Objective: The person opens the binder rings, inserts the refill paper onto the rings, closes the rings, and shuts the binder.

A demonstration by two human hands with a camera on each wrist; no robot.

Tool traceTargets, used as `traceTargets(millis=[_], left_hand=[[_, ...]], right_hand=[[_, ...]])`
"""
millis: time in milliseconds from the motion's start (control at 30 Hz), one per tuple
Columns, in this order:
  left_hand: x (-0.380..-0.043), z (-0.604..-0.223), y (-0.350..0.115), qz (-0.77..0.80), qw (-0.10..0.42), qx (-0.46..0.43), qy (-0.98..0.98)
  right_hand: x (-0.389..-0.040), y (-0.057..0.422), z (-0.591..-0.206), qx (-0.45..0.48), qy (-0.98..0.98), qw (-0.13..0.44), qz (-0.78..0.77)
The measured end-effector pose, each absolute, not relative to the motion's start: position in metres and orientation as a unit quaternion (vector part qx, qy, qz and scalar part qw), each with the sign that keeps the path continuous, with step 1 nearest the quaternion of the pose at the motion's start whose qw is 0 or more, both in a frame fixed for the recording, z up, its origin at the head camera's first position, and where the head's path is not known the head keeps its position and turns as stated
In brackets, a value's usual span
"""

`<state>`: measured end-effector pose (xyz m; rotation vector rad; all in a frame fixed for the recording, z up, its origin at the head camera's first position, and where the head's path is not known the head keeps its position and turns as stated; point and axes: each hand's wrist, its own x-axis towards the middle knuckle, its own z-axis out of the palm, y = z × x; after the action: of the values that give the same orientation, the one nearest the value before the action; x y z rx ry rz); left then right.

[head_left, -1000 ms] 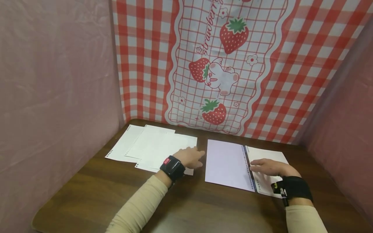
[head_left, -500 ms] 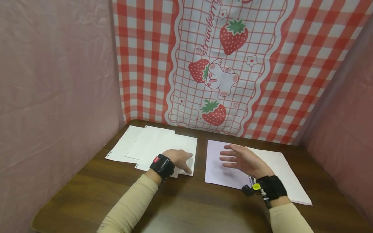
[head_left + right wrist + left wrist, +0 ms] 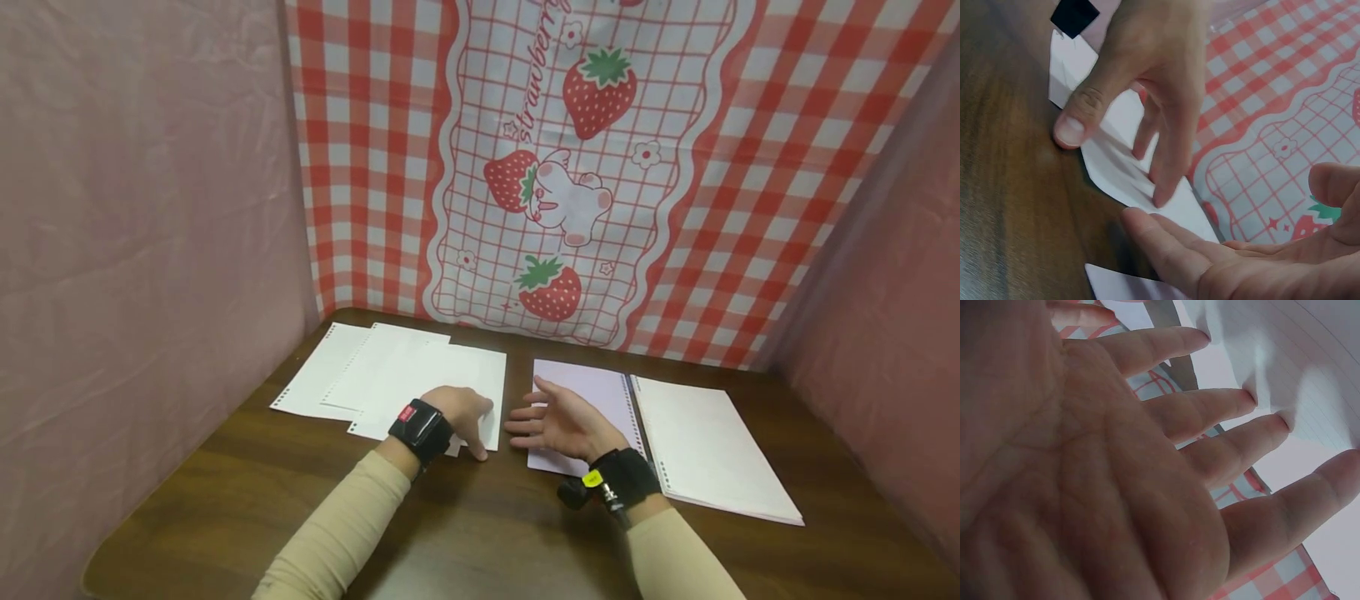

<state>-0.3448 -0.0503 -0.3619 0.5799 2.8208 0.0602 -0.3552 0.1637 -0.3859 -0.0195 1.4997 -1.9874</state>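
Several loose white punched sheets (image 3: 405,371) lie overlapping on the left of the table. My left hand (image 3: 459,415) is over the right part of the top sheet, fingers spread and fairly straight. In the left wrist view its fingertips (image 3: 1282,422) touch the paper (image 3: 1329,387). The thumb points down at the near edge of the sheets. My right hand (image 3: 558,423) hovers over the lilac cover (image 3: 588,392) of an open ring-bound notebook, palm turned left, fingers extended, holding nothing. The white pages (image 3: 720,446) of the notebook lie to the right of its binding (image 3: 639,421).
The brown wooden table (image 3: 465,533) has a rounded corner at the near left. A red-and-white strawberry-print cloth (image 3: 555,208) hangs behind it. Pinkish curtains (image 3: 150,250) stand at both sides. Each wrist wears a black strap (image 3: 422,429).
My right hand has lifted off the notebook's binding, turned its palm left and moved left over the lilac cover. My left hand has shifted left from the gap onto the sheets.
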Motion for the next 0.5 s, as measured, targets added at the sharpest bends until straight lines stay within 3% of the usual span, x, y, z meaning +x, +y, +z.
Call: traceTargets(millis=[500], left_hand=[[-0.342, -0.364, -0.044, 0.020, 0.126, 0.193, 0.973]], right_hand=[[-0.352, 0.149, -0.396, -0.022, 0.559, 0.289, -0.777]])
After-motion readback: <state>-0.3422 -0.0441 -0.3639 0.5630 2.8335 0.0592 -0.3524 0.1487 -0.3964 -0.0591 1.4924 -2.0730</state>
